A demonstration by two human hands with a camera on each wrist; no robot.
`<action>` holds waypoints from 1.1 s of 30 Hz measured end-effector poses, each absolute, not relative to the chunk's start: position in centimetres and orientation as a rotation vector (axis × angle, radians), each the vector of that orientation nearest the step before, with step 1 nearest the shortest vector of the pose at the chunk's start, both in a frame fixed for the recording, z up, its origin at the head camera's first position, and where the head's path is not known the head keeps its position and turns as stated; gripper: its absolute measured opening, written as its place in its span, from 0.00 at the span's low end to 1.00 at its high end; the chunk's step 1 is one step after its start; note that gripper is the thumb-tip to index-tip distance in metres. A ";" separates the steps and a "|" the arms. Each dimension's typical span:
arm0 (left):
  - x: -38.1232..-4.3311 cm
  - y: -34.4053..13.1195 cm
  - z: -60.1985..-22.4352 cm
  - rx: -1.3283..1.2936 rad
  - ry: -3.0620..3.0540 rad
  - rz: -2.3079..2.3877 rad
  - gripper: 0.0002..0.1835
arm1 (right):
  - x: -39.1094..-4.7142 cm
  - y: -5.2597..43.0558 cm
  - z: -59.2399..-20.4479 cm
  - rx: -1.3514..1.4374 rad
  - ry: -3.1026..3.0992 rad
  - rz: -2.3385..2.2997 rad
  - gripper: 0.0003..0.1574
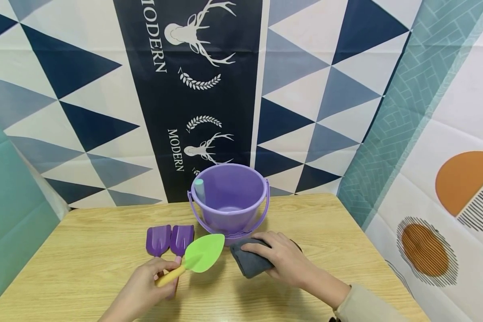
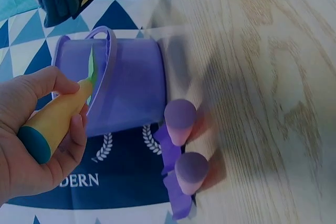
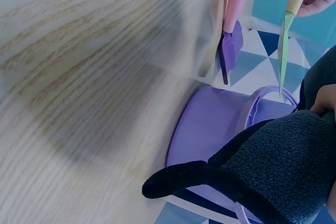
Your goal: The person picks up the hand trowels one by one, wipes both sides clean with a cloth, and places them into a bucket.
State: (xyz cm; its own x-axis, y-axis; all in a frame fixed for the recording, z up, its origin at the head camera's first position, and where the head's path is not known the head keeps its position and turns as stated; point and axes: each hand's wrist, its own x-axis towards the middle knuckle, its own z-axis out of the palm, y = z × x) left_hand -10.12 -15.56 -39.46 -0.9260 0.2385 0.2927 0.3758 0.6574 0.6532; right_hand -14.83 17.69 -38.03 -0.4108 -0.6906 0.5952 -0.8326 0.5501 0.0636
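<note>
My left hand (image 1: pixel 149 284) grips a toy trowel by its yellow handle (image 2: pixel 58 116). The trowel's green leaf-shaped blade (image 1: pixel 204 253) points up and to the right, in front of the bucket. A folded dark grey cloth (image 1: pixel 249 258) is held in my right hand (image 1: pixel 283 259), thumb and fingers around it, at the bucket's front right. In the right wrist view the cloth's fuzzy surface (image 3: pixel 283 166) partly covers the bucket. The purple bucket (image 1: pixel 229 219) stands upright at the back of the table, handle hanging at its front, with a light blue stick-like end (image 1: pixel 199 190) inside.
Two purple toy shovels lie side by side left of the bucket, one blade (image 1: pixel 158 240) beside the other (image 1: pixel 182 239); their pink handles (image 2: pixel 179 129) point toward me. The wooden table (image 1: pixel 76 259) backs onto a patterned cloth wall (image 1: pixel 203 103), with more hangings on both sides.
</note>
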 end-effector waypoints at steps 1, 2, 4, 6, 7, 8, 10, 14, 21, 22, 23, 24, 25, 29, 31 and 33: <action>-10.2 -15.4 -39.5 -0.531 -2.676 -1.110 0.15 | -14.9 17.7 -38.0 1.224 -2.216 0.325 0.43; -10.3 -15.3 -39.5 -0.557 -2.663 -1.095 0.16 | -14.9 17.6 -37.9 1.226 -2.214 0.324 0.42; -10.4 -14.9 -39.5 -0.569 -2.673 -1.068 0.17 | -14.9 17.5 -37.8 1.230 -2.213 0.319 0.42; -10.4 -14.5 -39.5 -0.579 -2.683 -1.043 0.17 | -15.0 17.3 -37.8 1.237 -2.213 0.318 0.42; -10.5 -14.3 -39.5 -0.589 -2.674 -1.029 0.17 | -15.0 17.2 -37.8 1.242 -2.210 0.316 0.42; -10.5 -14.1 -39.5 -0.593 -2.669 -1.023 0.17 | -15.0 17.1 -37.7 1.248 -2.204 0.311 0.42; -10.5 -13.7 -39.4 -0.607 -2.657 -1.030 0.17 | -15.1 16.8 -37.6 1.255 -2.195 0.301 0.41; -10.6 -13.0 -39.2 -0.627 -2.645 -1.052 0.17 | -15.1 16.3 -37.5 1.261 -2.172 0.283 0.38; -10.6 -12.4 -38.9 -0.705 -2.641 -1.002 0.17 | -15.3 15.9 -37.4 1.271 -2.144 0.273 0.39; -10.6 -12.3 -38.9 -0.715 -2.638 -0.989 0.17 | -15.3 15.8 -37.4 1.272 -2.138 0.272 0.39; -10.5 -12.2 -38.8 -0.728 -2.634 -0.984 0.17 | -15.4 15.8 -37.4 1.273 -2.136 0.270 0.39; -10.5 -12.2 -38.8 -0.737 -2.633 -0.971 0.17 | -15.4 15.7 -37.4 1.275 -2.133 0.269 0.39; -10.5 -12.1 -38.7 -0.749 -2.632 -0.969 0.17 | -15.4 15.7 -37.4 1.275 -2.130 0.267 0.39; -10.5 -11.7 -38.5 -0.796 -2.645 -0.955 0.16 | -15.5 15.4 -37.3 1.272 -2.130 0.247 0.39; -10.5 -11.5 -38.3 -0.814 -2.660 -0.944 0.16 | -15.5 15.3 -37.4 1.267 -2.126 0.228 0.39; -10.4 -11.2 -38.0 -0.816 -2.680 -0.904 0.16 | -15.5 15.1 -37.4 1.271 -2.115 0.202 0.39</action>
